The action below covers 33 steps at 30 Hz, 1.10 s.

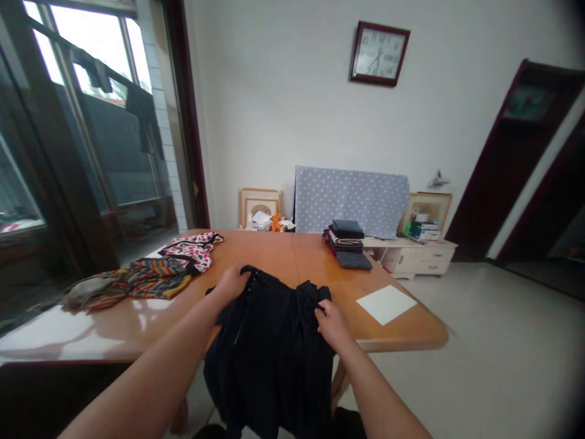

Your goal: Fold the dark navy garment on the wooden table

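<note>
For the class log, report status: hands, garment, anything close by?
Left hand and right hand both gripping dark garment, draped over table edge. Striped clothes left, white sheet right.

Only the wall clock (pixel 379 53) bears numerals, too blurred to read; nothing else carries text.

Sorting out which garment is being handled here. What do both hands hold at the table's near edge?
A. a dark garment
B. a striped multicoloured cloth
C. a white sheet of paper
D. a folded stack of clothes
A: the left hand and right hand both grip the dark garment, which hangs over the table edge.
</note>
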{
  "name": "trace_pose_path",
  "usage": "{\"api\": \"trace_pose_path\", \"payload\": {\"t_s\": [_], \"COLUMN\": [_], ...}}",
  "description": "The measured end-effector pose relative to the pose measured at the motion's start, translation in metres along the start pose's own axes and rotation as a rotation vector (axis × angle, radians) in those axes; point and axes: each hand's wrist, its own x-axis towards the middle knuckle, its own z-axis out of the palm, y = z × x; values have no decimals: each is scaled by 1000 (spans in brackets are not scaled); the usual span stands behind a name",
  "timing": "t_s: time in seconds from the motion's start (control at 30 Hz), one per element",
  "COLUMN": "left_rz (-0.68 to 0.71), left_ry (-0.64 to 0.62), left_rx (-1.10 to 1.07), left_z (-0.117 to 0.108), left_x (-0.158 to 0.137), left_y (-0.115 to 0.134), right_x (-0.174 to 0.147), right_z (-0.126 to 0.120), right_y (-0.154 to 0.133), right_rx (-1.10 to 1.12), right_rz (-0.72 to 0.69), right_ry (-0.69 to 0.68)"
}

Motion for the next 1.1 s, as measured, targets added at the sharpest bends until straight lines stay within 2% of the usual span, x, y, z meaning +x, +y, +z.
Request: {"api": "trace_pose_path", "payload": {"t_s": [0.1, 0.23, 0.33, 0.4, 0.47, 0.53, 0.57, 0.77, 0.93, 1.1], "left_rz": [-4, 41, 98, 113, 110, 111, 117, 216, 235, 253], "left_ry": [92, 215, 234, 230, 210, 184, 173, 62, 28, -54], "left_rx": [-126, -553, -762, -865, -967, -1071, -1121, -1339, -1328, -1324], "left_z": [-29, -65, -88, -102, -114, -126, -131, -153, -163, -163], "left_x": [-3, -13, -22, -29, -37, -46, -50, -78, -98, -114], "left_y": [19, 52, 80, 99, 117, 134, 141, 174, 189, 195], "right_x": [-4, -14, -26, -37, -48, -58, -63, -82, -100, -114], "right_z": [0, -2, -5, -8, -13, -21, -25, -55, -71, -78], "right_y": [1, 0, -5, -12, -22, -34, -41, -98, -152, -193], "right_rx": [75, 164, 182, 193, 232, 298, 334, 505, 586, 778], "right_rz": [7, 23, 17, -21, -43, -54, -61, -167, -253, -363], "right_ry": [25, 102, 131, 38, -143, -273, -289, -166, -176, -299]}}
